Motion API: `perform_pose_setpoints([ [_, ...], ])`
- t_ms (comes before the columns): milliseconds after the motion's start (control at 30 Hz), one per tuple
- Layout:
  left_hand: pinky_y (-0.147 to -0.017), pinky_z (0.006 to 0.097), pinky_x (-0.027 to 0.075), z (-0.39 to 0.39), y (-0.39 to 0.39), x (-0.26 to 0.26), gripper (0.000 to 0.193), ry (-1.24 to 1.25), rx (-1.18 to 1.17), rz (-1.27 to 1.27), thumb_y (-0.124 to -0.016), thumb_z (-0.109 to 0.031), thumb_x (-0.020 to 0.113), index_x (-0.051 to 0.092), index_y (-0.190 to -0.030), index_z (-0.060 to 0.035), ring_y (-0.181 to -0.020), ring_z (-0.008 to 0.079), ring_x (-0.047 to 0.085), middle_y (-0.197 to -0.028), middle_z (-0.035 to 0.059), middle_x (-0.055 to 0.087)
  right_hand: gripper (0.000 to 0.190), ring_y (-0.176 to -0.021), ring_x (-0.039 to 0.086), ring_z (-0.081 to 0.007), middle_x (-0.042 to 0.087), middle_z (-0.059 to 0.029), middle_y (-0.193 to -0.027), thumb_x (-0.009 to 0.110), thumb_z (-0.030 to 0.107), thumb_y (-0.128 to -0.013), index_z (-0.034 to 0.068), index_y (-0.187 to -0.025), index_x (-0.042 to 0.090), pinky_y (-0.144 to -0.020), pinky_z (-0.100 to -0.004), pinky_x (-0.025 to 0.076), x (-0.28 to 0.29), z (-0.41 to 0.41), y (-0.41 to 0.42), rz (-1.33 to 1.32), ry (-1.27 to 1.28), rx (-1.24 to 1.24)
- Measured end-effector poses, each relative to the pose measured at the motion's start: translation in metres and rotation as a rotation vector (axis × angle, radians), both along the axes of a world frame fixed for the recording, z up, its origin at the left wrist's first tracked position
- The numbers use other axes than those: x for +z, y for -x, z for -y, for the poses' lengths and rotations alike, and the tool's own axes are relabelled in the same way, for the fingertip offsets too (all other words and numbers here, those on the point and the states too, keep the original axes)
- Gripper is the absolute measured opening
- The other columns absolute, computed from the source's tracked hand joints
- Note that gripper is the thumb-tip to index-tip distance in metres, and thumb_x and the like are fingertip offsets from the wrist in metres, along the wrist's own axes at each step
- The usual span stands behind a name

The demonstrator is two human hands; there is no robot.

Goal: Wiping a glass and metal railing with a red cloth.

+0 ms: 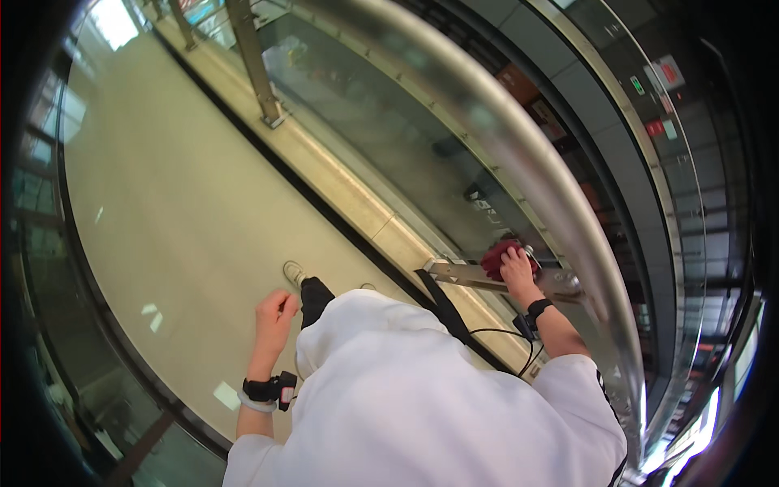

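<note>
My right hand (517, 271) presses a dark red cloth (496, 259) against the upper part of a metal railing post (468, 276), beside the glass panel (389, 140). Some of the cloth lies hidden under the fingers. Above and to the right of that hand curves the thick, round metal handrail (523, 134). My left hand (279, 304) hangs over the pale floor with its fingers curled and nothing visible in it. Both wrists carry black straps with small devices, and a black cable runs from the right one.
Along the railing's foot runs a pale stone ledge (359, 189) with a black edge strip. Another metal post (255, 67) stands farther along. The smooth floor (170, 182) reflects lights, and a dark-framed glass wall (91, 329) borders it at left.
</note>
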State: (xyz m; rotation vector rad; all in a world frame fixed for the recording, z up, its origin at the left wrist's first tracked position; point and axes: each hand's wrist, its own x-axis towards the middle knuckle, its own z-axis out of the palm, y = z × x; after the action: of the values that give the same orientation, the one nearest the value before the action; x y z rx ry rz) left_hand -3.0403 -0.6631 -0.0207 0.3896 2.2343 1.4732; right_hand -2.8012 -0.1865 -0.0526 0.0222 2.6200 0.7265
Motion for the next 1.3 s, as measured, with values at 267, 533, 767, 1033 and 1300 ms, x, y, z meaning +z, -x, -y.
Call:
perform_pose_setpoints([
  [267,-0.055,0.0317,0.041,-0.063,-0.030,0.026,0.017,-0.045,-0.273,-0.153,-0.085,-0.011,0.058,0.055,-0.075,0.0022,-0.059,0.0217,0.053,-0.067,0.0119,0.055,0.011,-0.095,0.056,-0.0351,0.058,-0.0161,-0.099,0.057,0.007,-0.071,0.004,-0.081,0.059,-0.076,-0.0424,0.045,0.079,0.026,0.013,-0.853,0.160,-0.205],
  [533,-0.057,0.0344,0.042,-0.052,-0.027,0.041,0.018,-0.004,-0.213,-0.204,-0.085,-0.014,0.059,0.056,-0.077,0.0021,-0.061,0.0259,0.053,-0.070,0.0136,0.054,0.012,-0.112,0.042,-0.0350,0.051,-0.0122,-0.113,0.055,0.008,-0.073,0.008,-0.084,0.060,-0.097,-0.0524,0.029,0.022,0.016,0.059,-0.986,0.147,-0.121],
  [767,-0.061,0.0328,0.046,-0.021,-0.029,0.025,0.013,0.064,-0.004,-0.177,-0.085,-0.014,0.058,0.058,-0.084,-0.0013,-0.067,0.0255,0.058,-0.074,0.0129,0.059,0.014,-0.102,0.045,-0.0316,0.052,-0.0107,-0.105,0.057,0.008,-0.068,0.013,-0.080,0.061,-0.089,-0.0471,0.035,0.029,0.050,0.206,-0.815,0.416,0.062],
  [1033,-0.072,0.0293,0.052,0.008,0.021,0.028,0.020,-0.062,0.083,-0.148,-0.087,-0.014,0.059,0.059,-0.104,-0.0027,-0.089,0.0181,0.063,-0.100,0.0084,0.062,0.035,-0.093,0.060,-0.0314,0.063,-0.0162,-0.095,0.050,0.005,-0.074,0.005,-0.109,0.053,-0.080,-0.0392,0.049,0.072,0.196,0.343,-0.113,1.388,-0.163],
  [1300,-0.090,0.0326,0.044,0.035,0.096,0.005,0.036,0.007,-0.179,0.058,-0.090,-0.027,0.056,0.053,-0.118,-0.0044,-0.107,0.0226,0.056,-0.117,0.0121,0.056,0.039,-0.092,0.055,-0.0366,0.050,-0.0176,-0.103,0.057,0.004,-0.077,0.008,-0.115,0.048,-0.079,-0.0402,0.047,0.081,0.302,0.396,0.257,1.357,0.616],
])
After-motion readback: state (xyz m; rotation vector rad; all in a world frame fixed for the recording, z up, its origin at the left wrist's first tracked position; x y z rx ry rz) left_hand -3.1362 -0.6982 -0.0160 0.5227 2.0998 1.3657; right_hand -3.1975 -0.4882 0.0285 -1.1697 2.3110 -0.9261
